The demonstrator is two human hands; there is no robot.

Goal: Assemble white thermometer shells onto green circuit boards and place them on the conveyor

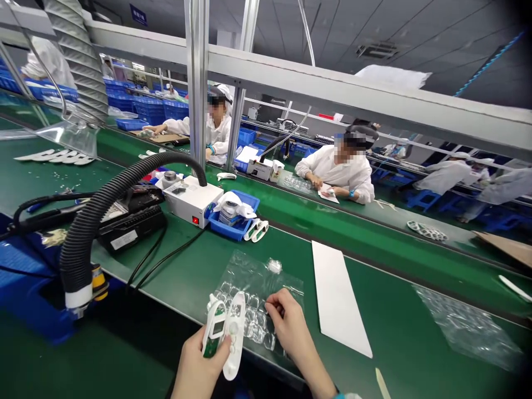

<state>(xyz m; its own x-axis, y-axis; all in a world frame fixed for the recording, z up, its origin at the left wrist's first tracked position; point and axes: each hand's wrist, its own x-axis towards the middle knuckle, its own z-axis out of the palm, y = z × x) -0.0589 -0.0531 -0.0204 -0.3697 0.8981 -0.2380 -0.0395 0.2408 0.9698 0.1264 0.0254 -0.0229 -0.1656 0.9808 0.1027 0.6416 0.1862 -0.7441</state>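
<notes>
My left hand (201,360) grips an opened white plastic housing, its two long halves side by side. One half (215,328) carries a green circuit board and a rectangular window; the other half (235,338) is a slim oval shell, with my thumb on its edge. My right hand (288,321) is closed in a pinch over the clear small pieces (255,318) lying in rows on a transparent plastic bag (241,269). Whatever is between those fingertips is too small to make out. A small clear bundle (274,266) sits at the bag's far side.
White card (338,299) lies to the right, with clear plastic sheeting (465,327) beyond. A blue tray (233,227) of white parts stands by a white box (193,199) with a red switch. A black hose (83,238) arches at left. Co-workers (341,166) sit across the green belt.
</notes>
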